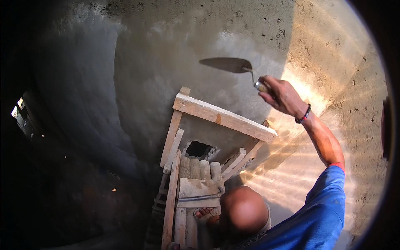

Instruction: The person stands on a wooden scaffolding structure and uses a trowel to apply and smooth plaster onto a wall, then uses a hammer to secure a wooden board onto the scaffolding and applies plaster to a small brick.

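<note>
Blue in sleeve [327, 208], grasps masonry trowel [229, 64] by handle [261, 86] with right hand [281, 95], likely for control; cannot tell left hand's state.

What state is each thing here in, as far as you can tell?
Trowel: raised, blade pointing left.
Right hand: closed on the trowel.
Bracelet: worn on the right wrist.
Wall: partly smooth, partly pitted; sunlit at right.
Hole: open, ragged-edged, dark inside.
Wooden crossbar: brown-stained near its middle.
Round poles: lying side by side.
</note>
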`<action>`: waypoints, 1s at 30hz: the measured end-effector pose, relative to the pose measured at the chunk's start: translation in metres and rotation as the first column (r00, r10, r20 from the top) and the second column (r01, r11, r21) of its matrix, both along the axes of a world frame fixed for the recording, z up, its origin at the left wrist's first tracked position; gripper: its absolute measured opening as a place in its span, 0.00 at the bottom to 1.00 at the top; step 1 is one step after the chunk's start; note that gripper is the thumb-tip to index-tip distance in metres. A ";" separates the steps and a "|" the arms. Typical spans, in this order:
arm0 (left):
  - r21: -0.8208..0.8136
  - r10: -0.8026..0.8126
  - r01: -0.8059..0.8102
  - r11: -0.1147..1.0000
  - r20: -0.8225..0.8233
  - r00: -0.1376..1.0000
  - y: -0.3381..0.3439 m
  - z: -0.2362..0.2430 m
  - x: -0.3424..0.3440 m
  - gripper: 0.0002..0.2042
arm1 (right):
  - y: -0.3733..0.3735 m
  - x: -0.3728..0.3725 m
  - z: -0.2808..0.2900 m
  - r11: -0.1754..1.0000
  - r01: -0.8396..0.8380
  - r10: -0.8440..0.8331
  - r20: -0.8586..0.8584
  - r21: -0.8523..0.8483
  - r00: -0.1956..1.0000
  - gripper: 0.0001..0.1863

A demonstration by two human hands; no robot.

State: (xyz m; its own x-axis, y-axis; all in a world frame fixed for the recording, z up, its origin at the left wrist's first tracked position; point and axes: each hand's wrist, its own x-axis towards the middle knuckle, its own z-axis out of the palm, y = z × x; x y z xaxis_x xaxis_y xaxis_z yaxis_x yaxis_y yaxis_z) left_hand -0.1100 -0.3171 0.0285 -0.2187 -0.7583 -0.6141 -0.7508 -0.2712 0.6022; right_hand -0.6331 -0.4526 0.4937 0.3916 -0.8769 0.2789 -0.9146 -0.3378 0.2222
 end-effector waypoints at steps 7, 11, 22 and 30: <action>0.006 -0.015 0.015 1.000 -0.026 1.000 0.016 -0.004 0.004 0.28 | 0.008 -0.050 0.025 0.873 0.475 -0.345 -0.556 0.105 0.757 0.11; 0.003 -0.014 0.014 1.000 -0.037 0.999 0.025 -0.006 0.005 0.27 | 0.014 -0.076 0.004 0.798 0.551 -0.328 -0.593 0.242 0.736 0.14; 0.017 -0.036 0.037 0.999 -0.030 0.999 0.033 -0.004 0.004 0.27 | 0.046 -0.169 0.033 0.802 0.577 -0.465 -0.447 0.151 0.764 0.19; 0.034 -0.063 0.064 0.997 -0.031 0.998 0.021 -0.003 -0.002 0.27 | 0.059 -0.197 0.034 0.688 0.675 -0.333 -0.710 0.268 0.621 0.20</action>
State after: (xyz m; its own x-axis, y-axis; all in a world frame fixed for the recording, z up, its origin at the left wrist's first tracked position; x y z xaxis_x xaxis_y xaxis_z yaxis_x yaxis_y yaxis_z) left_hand -0.1119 -0.2956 0.0258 -0.2844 -0.7205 -0.6324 -0.7489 -0.2449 0.6158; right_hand -0.8302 -0.3940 0.5277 -0.2372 -0.9132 -0.3313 -0.7074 -0.0714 0.7032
